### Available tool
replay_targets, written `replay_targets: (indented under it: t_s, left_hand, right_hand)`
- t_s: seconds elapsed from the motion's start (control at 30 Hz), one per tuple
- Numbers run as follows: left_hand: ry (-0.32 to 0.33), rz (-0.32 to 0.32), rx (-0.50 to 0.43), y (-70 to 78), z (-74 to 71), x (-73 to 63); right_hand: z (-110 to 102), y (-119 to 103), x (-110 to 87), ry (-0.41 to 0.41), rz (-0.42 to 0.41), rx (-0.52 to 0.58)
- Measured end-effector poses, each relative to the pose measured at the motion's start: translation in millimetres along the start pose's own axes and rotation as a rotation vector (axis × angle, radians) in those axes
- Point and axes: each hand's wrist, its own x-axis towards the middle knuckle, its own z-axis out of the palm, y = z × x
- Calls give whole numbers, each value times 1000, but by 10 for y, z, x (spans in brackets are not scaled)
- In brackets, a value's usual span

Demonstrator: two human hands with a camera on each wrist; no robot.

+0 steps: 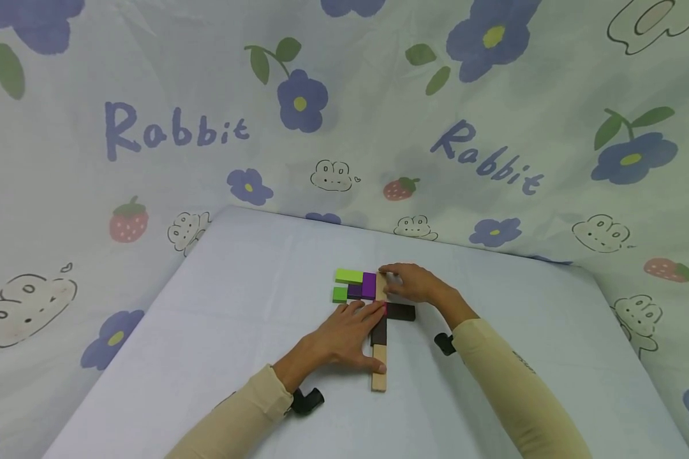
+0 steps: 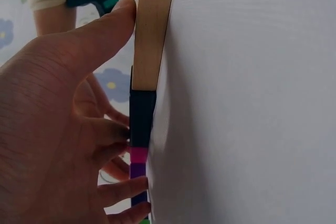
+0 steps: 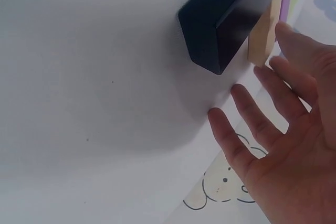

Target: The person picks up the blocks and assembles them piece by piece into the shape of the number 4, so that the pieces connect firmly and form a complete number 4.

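Observation:
Flat blocks lie joined on the white table. A column runs from a far wooden block (image 1: pixel 381 290) past a small magenta block (image 2: pixel 138 155) and a dark block (image 1: pixel 379 334) to a near wooden block (image 1: pixel 379 380). Another dark block (image 1: pixel 400 312) juts out rightward. My left hand (image 1: pixel 343 335) is spread along the column's left side, its thumb at the near wooden block and its fingertips by the magenta and purple pieces. With thumb and forefinger, my right hand (image 1: pixel 416 282) touches the far wooden block's side and far end; its other fingers are extended.
Left of the far wooden block sit a purple block (image 1: pixel 369 285), a dark purple block (image 1: pixel 354 291), a lime block (image 1: pixel 349 275) and a green block (image 1: pixel 340 294). Behind the white table (image 1: pixel 235 287) hangs a printed cloth (image 1: pixel 356 127). Black wrist cameras stick out below both sleeves.

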Motion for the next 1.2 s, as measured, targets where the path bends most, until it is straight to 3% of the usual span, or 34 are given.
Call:
replay_targets:
  t_s: [0.33,0.57,0.93,1.2]
  left_hand:
    - [-1,-1,-39,-24,13,-1]
    - [-4,9,-80,-56,-13,-11]
    - [-21,10,-247,-136,-52,-45]
    - [2,11,-252,-200,-38,-56]
  right_hand:
    - [45,12,-72,19,47,47]
    - [77,41,-190,38,-10,42]
    - [152,47,-356,42,-34,60]
    - [240,-77,-457,-16,-84,7]
